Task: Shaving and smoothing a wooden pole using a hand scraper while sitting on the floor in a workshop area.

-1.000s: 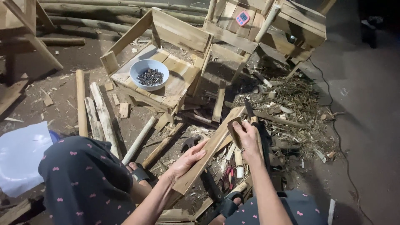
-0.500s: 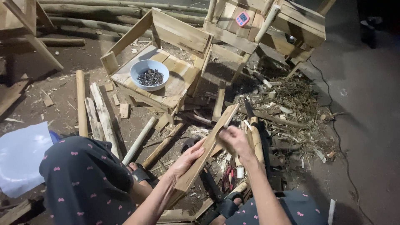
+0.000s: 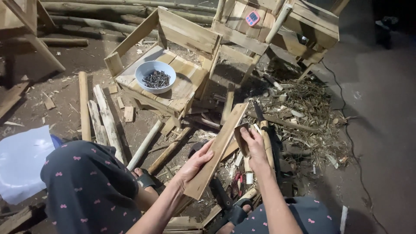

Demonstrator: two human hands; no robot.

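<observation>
My left hand grips a flat wooden plank from below and holds it slanted over my knees, its far end pointing up and right. My right hand presses a small brown piece of sandpaper against the plank's right edge, about midway along. Both knees, in dark fabric with pink dots, frame the bottom of the view.
A small slatted wooden chair ahead carries a pale blue bowl of nails. Behind it stand more wooden chairs, one with a pink gadget. Sticks lie left, a white sheet far left, shavings and a dark-bladed tool right.
My right hand has slid down the plank's right edge from near its top end to about the middle. The left hand and the plank have hardly shifted.
</observation>
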